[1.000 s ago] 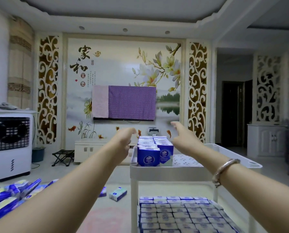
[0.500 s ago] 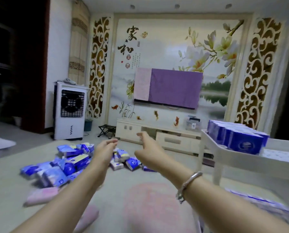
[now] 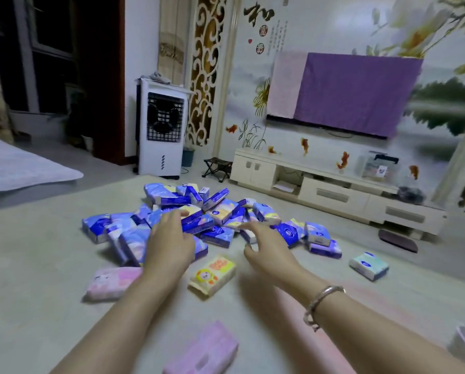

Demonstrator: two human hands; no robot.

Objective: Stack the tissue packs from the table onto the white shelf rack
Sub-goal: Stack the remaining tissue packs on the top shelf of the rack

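Fetch step: my left hand (image 3: 169,245) and right hand (image 3: 269,248), both spread and empty, reached over the packs (image 3: 215,211); next I'd grab several.

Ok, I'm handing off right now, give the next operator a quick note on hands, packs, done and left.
Left hand: open, empty, reaching over the near edge of the pile.
Right hand: open, empty, fingers spread just above the packs.
Blue tissue packs: jumbled heap on the pale surface ahead. Loose strays: yellow pack between the hands, two pink packs nearer, a light green pack to the right.
Done: cannot tell; the shelf rack is not clearly in view.
Left: grab packs, carry them to the rack, stack them.
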